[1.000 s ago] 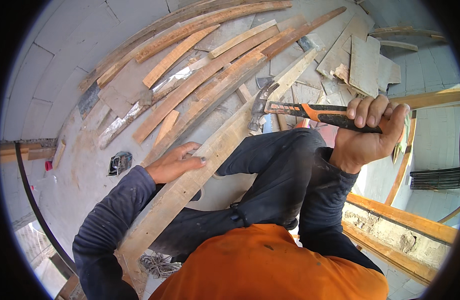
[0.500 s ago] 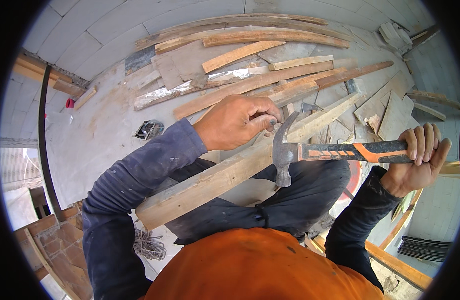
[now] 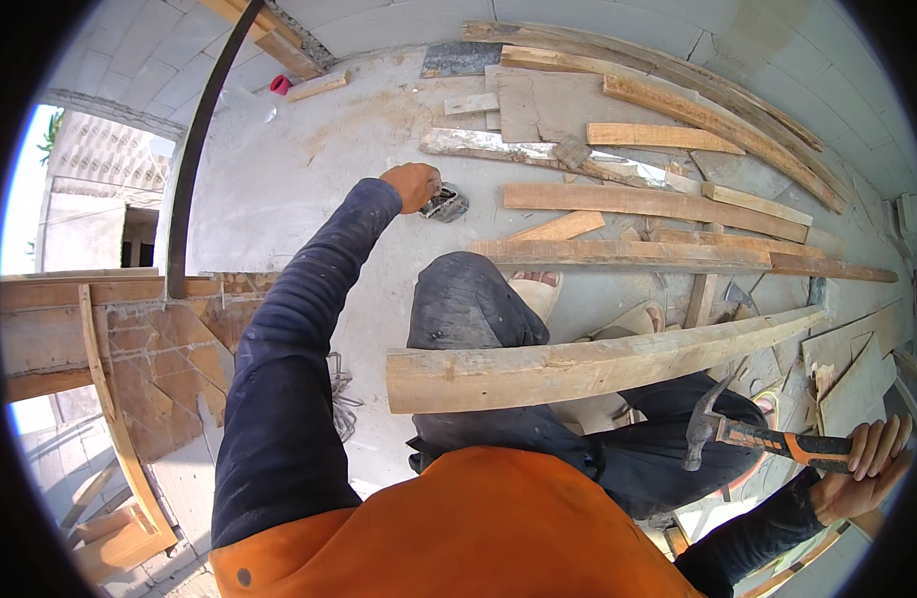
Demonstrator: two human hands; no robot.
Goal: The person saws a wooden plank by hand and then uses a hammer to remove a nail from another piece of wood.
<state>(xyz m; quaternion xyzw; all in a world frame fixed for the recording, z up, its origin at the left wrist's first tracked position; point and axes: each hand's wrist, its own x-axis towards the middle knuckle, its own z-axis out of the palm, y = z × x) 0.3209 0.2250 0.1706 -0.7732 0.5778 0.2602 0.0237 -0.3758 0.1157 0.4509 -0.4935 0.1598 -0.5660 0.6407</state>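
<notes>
The left hand has left the space above the wooden beam and reached out to a small dark container on the floor; its fingers are bent at the container's edge, though whether they grip anything cannot be told; the right hand is curled closed around the end of the handle of a hammer, whose head points toward the beam; the beam lies across the person's legs, between the two hands; loose planks lie to the right of the left hand.
</notes>
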